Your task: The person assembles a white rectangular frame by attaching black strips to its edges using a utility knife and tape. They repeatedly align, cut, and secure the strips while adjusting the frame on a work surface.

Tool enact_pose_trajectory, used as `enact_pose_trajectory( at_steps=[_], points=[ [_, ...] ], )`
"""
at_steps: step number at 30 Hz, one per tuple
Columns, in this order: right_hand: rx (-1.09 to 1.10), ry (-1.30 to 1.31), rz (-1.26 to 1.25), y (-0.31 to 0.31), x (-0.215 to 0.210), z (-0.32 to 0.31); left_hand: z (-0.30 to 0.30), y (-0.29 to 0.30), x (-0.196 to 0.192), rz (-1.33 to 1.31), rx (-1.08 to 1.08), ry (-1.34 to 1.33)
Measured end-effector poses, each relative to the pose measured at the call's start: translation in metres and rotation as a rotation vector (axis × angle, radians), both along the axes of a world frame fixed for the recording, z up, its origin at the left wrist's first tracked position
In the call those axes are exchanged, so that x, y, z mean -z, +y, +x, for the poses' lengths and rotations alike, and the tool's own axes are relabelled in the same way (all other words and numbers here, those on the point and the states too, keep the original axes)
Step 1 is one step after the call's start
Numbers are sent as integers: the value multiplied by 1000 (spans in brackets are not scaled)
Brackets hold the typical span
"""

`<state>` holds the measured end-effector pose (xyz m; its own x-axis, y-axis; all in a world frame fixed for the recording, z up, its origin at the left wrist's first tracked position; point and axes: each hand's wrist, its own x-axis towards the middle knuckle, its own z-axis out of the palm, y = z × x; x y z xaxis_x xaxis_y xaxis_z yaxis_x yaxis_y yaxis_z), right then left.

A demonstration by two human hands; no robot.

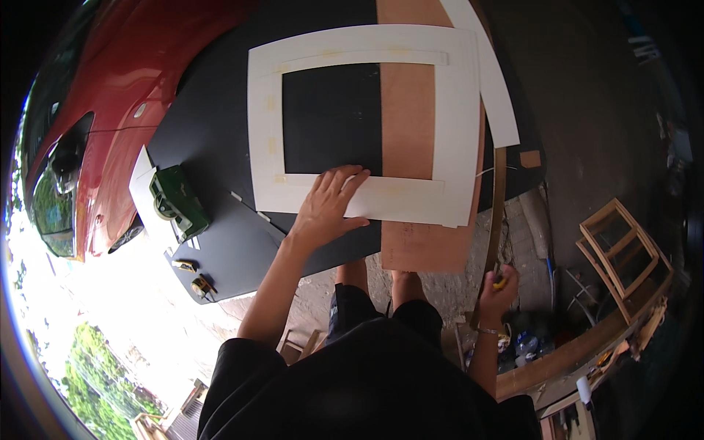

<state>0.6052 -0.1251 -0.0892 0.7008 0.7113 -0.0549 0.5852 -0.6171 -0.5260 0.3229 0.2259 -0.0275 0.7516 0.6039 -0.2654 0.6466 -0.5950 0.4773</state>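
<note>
A white rectangular mat frame (456,132) with a large window lies on the table, with yellowish tape marks along its inner strips. My left hand (328,209) rests on its near strip, fingers stretched out and thumb apart, holding nothing. Under the frame's right part is a brown board (424,249), which shows through the window beside the black tabletop. Off the table's near right side, my right hand (499,290) is closed around a small yellow-and-black tool (500,281). Its exact kind is too small to make out.
A green tape dispenser (177,203) stands at the left of the black table (220,132), near two small yellow-and-black items (202,286). A white strip (501,110) and a long narrow bar (498,205) lie at right. A red car (139,81) is beyond; wooden frames (620,249) lean at right.
</note>
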Motion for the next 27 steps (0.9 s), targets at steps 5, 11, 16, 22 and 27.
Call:
enact_pose_trajectory(
  at_steps=[5, 11, 16, 22, 27],
  points=[
    [33, 134, 28, 88, -41, 32, -10, -15, 11, 49, -50, -5],
    [-570, -84, 106, 298, -74, 46, -24, -22, 10, 67, -156, -95],
    [-657, -365, 185, 449, -33, 67, -41, 26, 5, 184, -335, -186],
    [-652, -463, 222, 520, -15, 77, -70, 88, 11, 221, -631, -204],
    [-661, -308, 182, 484, -40, 37, -92, 115, 27, 196, -763, -209]
  ],
)
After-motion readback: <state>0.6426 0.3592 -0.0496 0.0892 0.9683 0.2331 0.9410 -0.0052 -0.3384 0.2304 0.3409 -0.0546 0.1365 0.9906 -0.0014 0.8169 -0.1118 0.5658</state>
